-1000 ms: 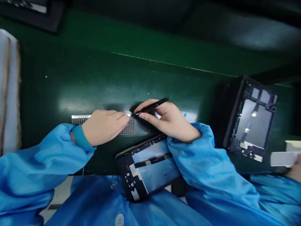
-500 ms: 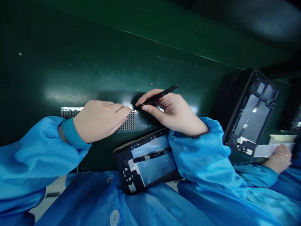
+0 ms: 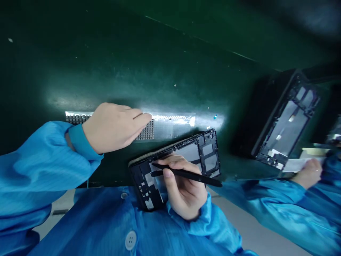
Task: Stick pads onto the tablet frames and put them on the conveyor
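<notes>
My right hand (image 3: pixel 186 190) grips black tweezers (image 3: pixel 195 176) like a pen. Their tip is over the left half of an opened tablet housing (image 3: pixel 209 149), black with grey panels and small white parts, near a dark strip inside. Whether the tip carries a small piece is too fine to see. My left hand (image 3: pixel 114 126), fingers curled and pressed together, rests on a clear sheet (image 3: pixel 170 131) bearing rows of small dark square pads (image 3: pixel 146 132). Part of the sheet is hidden beneath that hand. The housing lies tilted between the sheet and my body.
More opened tablet housings (image 3: pixel 287 124) stand piled at the right on the green table (image 3: pixel 128 78). Beyond my right arm, a co-worker's hand (image 3: pixel 309 174) holds a white striped sheet (image 3: pixel 294 165). A tiny teal bit (image 3: pixel 215 116) lies right of the clear sheet.
My right hand has moved with the tweezers from the edge of the pad sheet down and toward me, over the tablet housing. My left hand has stayed on the sheet.
</notes>
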The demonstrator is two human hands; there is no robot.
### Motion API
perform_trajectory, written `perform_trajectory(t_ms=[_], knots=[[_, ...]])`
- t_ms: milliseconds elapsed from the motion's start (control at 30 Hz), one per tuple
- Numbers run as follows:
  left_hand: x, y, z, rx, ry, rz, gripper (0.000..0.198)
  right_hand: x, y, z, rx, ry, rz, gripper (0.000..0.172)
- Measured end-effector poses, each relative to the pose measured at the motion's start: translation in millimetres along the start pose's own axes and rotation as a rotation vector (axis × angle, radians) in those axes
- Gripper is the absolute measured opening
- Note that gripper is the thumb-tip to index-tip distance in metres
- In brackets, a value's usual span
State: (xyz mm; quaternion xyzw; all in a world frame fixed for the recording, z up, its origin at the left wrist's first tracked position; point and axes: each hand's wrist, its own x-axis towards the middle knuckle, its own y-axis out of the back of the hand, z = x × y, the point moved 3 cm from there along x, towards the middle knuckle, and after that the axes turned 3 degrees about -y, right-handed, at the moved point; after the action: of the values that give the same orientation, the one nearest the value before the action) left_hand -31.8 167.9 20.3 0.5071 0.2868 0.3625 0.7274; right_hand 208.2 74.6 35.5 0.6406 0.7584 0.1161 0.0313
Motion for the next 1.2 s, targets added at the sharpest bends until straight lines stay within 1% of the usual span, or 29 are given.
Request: perform_trajectory(t_ms=[100, 267, 333, 400, 433, 500, 600, 633, 700, 767, 833, 933, 1033, 1133, 1200], knots=[[1, -0.8, 0, 0.046, -0.009, -0.010, 0.052, 6, -3, 5, -0.046, 0.018, -0.035, 0.028], [2, -1.4, 0, 0.056, 0.002, -0.022, 0.049, 6, -1, 3, -0.095, 0.032, -0.019, 0.029], [2, -1.5, -1, 0.022, 0.026, -0.033, 0.049, 6, 0, -3, -0.128, 0.030, -0.059, 0.031], [2, -1.6, -2, -0.004, 0.044, -0.044, 0.051, 13, 4, -11, -0.167, -0.011, -0.131, 0.031], [2, -1.7, -2, -0.005, 0.045, -0.047, 0.051, 22, 8, -13, -0.182, -0.039, -0.169, 0.030], [2, -1.8, -3, 0.008, 0.035, -0.046, 0.051, 50, 15, -15, -0.212, -0.070, -0.235, 0.024], [2, -1.5, -3, 0.025, 0.014, -0.024, 0.048, 108, 21, -5, -0.253, -0.031, -0.342, 0.011], [2, -1.3, -4, 0.026, 0.009, -0.016, 0.047, 127, 21, 2, -0.249, -0.020, -0.391, 0.012], [1, -0.9, -4, 0.023, 0.003, -0.010, 0.046, 156, 17, 16, -0.215, -0.026, -0.487, 0.024], [1, -0.7, -3, 0.024, 0.001, -0.017, 0.045, 171, 14, 27, -0.178, -0.051, -0.551, 0.033], [1, -0.5, -3, 0.029, 0.003, -0.031, 0.045, 172, 12, 31, -0.148, -0.075, -0.568, 0.037], [1, -0.4, -2, 0.018, 0.020, -0.043, 0.047, 167, 12, 30, -0.106, -0.088, -0.551, 0.037], [2, 0.0, -2, 0.011, 0.032, -0.046, 0.047, 170, 11, 28, -0.136, -0.077, -0.562, 0.033], [3, 0.6, -1, 0.056, 0.027, -0.067, 0.050, 175, 10, 26, -0.180, -0.072, -0.574, 0.030], [4, 0.9, -1, 0.076, 0.027, -0.076, 0.051, 168, 14, 22, -0.143, -0.098, -0.526, 0.027]])
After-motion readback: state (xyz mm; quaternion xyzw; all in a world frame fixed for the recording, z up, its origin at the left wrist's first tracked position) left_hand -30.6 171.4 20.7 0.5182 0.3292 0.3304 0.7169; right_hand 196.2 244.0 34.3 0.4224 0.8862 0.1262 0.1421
